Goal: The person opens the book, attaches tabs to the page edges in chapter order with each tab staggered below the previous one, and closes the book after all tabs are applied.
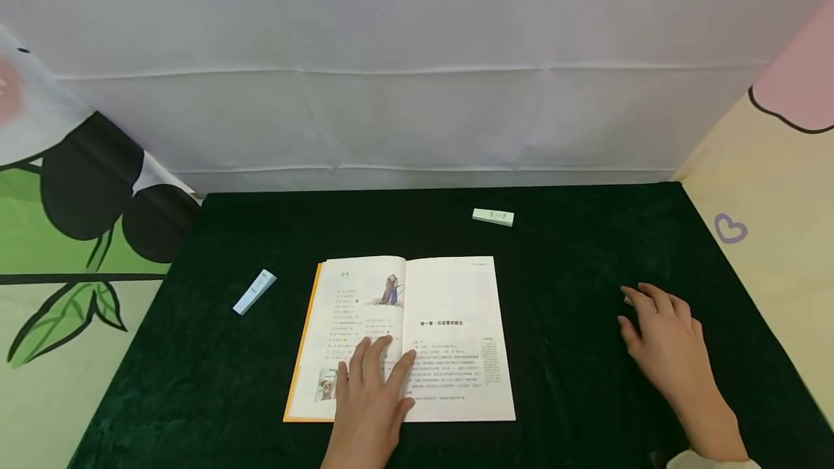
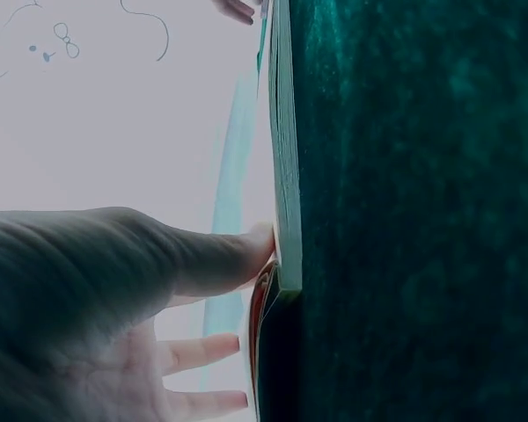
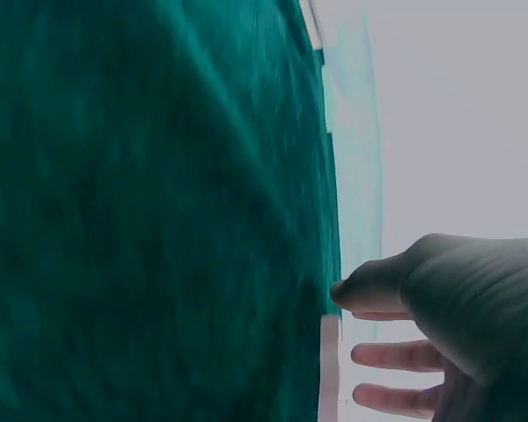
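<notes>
The person's left hand [image 1: 368, 396] reaches in over the near edge of an open book [image 1: 449, 295], its fingers spread and relaxed across the lower left page, the thumb past the gutter. At far left, a wall panel carries a printed green leaf [image 1: 55, 320]. On the dark green velvet cloth [image 1: 567, 353], a small pale-blue block [image 1: 255, 292] lies aslant, well apart from the book. The book lies flat in the middle of the cloth – an orange cover edge [image 1: 302, 342] along its left side, a figure illustration [image 1: 391, 290] on the left page, Chinese print on both. Beyond its right page lies a pale-green block [image 1: 493, 217] with handwritten marks. Farther right, the right hand [image 1: 671, 346] is open – fingers loosely bent, thumb held apart – over a pinkish-white block [image 3: 330, 369]; whether the fingers touch it, I cannot tell.
</notes>
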A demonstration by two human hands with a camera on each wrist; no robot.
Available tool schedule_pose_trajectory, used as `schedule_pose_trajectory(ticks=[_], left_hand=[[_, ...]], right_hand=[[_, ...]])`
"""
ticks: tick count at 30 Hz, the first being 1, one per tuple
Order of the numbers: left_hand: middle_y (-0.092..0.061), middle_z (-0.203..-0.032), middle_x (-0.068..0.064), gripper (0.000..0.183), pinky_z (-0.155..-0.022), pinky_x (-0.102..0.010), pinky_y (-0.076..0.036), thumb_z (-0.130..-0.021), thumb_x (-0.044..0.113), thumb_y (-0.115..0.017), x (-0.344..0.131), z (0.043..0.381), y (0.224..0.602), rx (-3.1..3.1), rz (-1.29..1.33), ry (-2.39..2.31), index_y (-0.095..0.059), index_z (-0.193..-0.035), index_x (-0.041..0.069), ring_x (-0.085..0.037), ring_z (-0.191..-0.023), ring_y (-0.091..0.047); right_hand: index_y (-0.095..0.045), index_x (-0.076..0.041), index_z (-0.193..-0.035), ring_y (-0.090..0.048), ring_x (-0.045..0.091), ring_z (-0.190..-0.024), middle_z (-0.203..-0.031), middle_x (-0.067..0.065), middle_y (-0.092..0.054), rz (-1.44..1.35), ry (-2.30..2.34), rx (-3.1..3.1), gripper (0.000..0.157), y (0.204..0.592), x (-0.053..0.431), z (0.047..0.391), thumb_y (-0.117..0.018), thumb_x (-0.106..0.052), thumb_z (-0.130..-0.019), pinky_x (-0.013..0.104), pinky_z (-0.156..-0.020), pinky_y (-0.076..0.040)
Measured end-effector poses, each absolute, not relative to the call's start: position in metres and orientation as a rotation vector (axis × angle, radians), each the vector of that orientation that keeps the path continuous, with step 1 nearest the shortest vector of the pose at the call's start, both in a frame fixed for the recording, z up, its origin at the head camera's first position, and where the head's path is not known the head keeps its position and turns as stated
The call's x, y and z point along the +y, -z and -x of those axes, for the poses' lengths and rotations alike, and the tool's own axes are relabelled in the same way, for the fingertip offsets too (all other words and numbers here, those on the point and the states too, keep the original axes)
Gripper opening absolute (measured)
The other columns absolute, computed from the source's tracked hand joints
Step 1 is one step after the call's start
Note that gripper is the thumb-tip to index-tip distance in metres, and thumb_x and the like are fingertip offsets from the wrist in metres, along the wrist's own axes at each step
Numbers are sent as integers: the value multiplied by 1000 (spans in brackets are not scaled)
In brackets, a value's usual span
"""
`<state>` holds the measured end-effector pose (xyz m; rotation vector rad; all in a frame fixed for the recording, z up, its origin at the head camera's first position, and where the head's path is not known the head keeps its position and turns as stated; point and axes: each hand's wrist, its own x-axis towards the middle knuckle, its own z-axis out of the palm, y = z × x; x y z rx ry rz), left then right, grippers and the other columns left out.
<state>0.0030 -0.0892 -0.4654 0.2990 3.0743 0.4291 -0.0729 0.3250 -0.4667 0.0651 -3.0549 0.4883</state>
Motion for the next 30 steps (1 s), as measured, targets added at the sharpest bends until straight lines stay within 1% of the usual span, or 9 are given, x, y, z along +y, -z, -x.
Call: schedule_pose_trajectory(ticks=[5, 9, 12, 16, 20, 22, 26, 29, 30], left_hand=[[-44, -153, -18, 63, -108, -83, -30, -80, 23, -91, -88, -2, 463, 3062, -297, -432, -66, -138, 21, -53, -144, -37], [-44, -151, -21, 57, -109, -82, -31, -80, 18, -90, -87, -3, 462, 3060, -326, -462, -68, -133, 22, -54, -144, -36], [-42, -152, -22, 54, -111, -80, -31, -80, 13, -90, -86, -3, 462, 3057, -342, -484, -70, -130, 21, -53, -146, -33], [-42, -154, -17, 53, -112, -81, -28, -79, 10, -90, -86, -2, 463, 3053, -373, -509, -72, -128, 20, -50, -149, -31], [-48, -153, -9, 54, -112, -82, -27, -78, 11, -91, -88, -1, 463, 3053, -424, -508, -72, -128, 19, -49, -149, -32], [-53, -149, -7, 54, -111, -83, -27, -79, 11, -91, -89, -1, 463, 3051, -447, -503, -72, -129, 18, -49, -148, -33], [-59, -142, -5, 55, -110, -83, -27, -81, 12, -89, -90, 0, 461, 3029, -463, -488, -70, -132, 19, -49, -149, -34], [-60, -141, -4, 55, -111, -83, -27, -83, 15, -88, -91, 1, 460, 3015, -457, -471, -68, -133, 21, -48, -149, -33], [-60, -140, -4, 54, -110, -83, -28, -83, 16, -88, -91, 2, 460, 3014, -453, -464, -68, -133, 21, -48, -149, -33]], right_hand=[[-50, 1, -145, -36, 63, -126, -146, 38, -42, -41, -452, -3070, 52, 471, 342, 77, -68, -15, -98, 79, -92, -34], [-49, 1, -145, -43, 60, -119, -140, 38, -46, -54, -436, -3071, 53, 472, 351, 79, -67, -13, -97, 77, -89, -36], [-51, 1, -143, -50, 56, -110, -134, 37, -51, -75, -428, -3053, 51, 472, 354, 81, -68, -11, -96, 74, -85, -39], [-58, 0, -134, -55, 50, -99, -124, 34, -57, -96, -418, -3025, 43, 470, 357, 83, -70, -9, -95, 69, -79, -41], [-62, 0, -130, -57, 46, -96, -119, 31, -60, -113, -422, -3028, 38, 469, 357, 83, -71, -9, -94, 66, -78, -42], [-62, 0, -129, -57, 43, -94, -117, 29, -61, -120, -435, -3036, 38, 467, 356, 82, -71, -10, -94, 65, -78, -42], [-63, -2, -130, -59, 34, -90, -116, 26, -64, -166, -471, -3055, 39, 464, 342, 77, -72, -13, -94, 56, -75, -45], [-65, -5, -131, -62, 31, -93, -118, 23, -66, -217, -519, -3062, 39, 460, 322, 72, -73, -14, -94, 51, -75, -48], [-65, -7, -131, -63, 32, -95, -119, 22, -66, -229, -537, -3067, 38, 458, 315, 71, -73, -14, -94, 51, -76, -48]])
